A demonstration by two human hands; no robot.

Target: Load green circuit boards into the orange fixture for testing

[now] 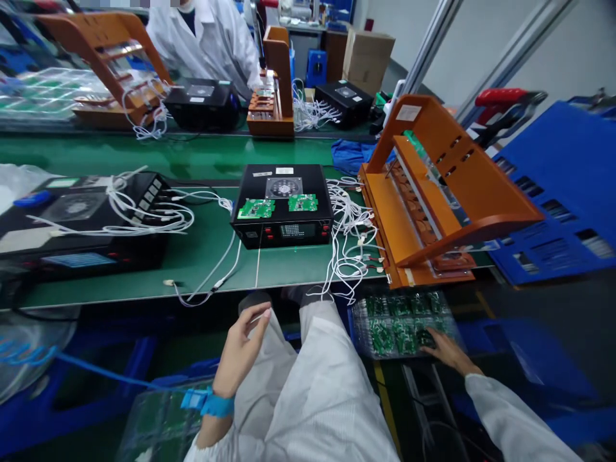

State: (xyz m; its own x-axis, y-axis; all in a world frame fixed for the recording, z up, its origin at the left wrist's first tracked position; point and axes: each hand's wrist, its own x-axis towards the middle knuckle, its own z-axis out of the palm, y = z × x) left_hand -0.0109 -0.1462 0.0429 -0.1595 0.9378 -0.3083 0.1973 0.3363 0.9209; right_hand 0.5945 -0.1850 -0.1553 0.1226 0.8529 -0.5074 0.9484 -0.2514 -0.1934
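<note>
Head view shows green printed circuit boards (405, 337) lying in the pockets of a clear plastic tray (385, 355), just below the table edge and beside the person's knee. The bare right hand (446, 351) reaches over that tray; its fingers are spread at a dark patch among the boards, and I cannot tell whether they grasp anything. Picking or settling a board seems the step in hand; lifting one would call for a light hold on its edges, clear of the components. Over the lap, the left hand (244, 343) has its fingers loosely bent, with nothing visible in them. Above the tray stands an orange hinged fixture (486, 192), beside tangled thin white cables (349, 224). Farther left, a black metal box with a fan grille (253, 183) carries two loose green boards (303, 203).
</note>
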